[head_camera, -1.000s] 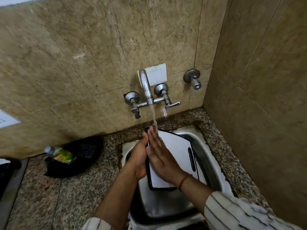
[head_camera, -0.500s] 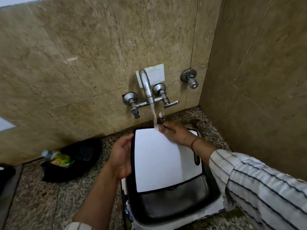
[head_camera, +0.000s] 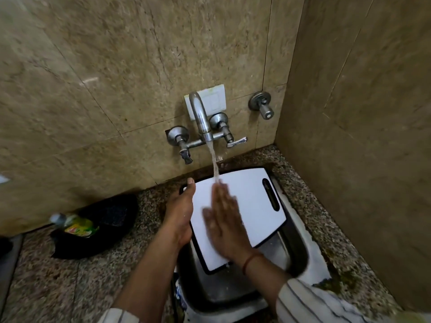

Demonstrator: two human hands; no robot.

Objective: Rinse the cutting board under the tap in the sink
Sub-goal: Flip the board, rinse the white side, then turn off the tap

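A white cutting board (head_camera: 253,201) with a black rim and a slot handle lies tilted over the steel sink (head_camera: 233,285). Water runs from the wall tap (head_camera: 201,120) onto the board's far edge. My left hand (head_camera: 179,215) grips the board's left edge, thumb near the far corner. My right hand (head_camera: 225,222) lies flat on the white face with fingers stretched toward the water stream; it is blurred by motion.
A black pan (head_camera: 98,224) holding a green-labelled bottle (head_camera: 74,226) sits on the speckled granite counter (head_camera: 58,283) to the left. Tiled walls close in behind and on the right. A second valve (head_camera: 262,104) sticks out of the back wall.
The board has turned so its slot handle points to the far right. My right hand moved from the board's far edge back onto its middle, palm flat. My left hand kept its hold on the left edge.
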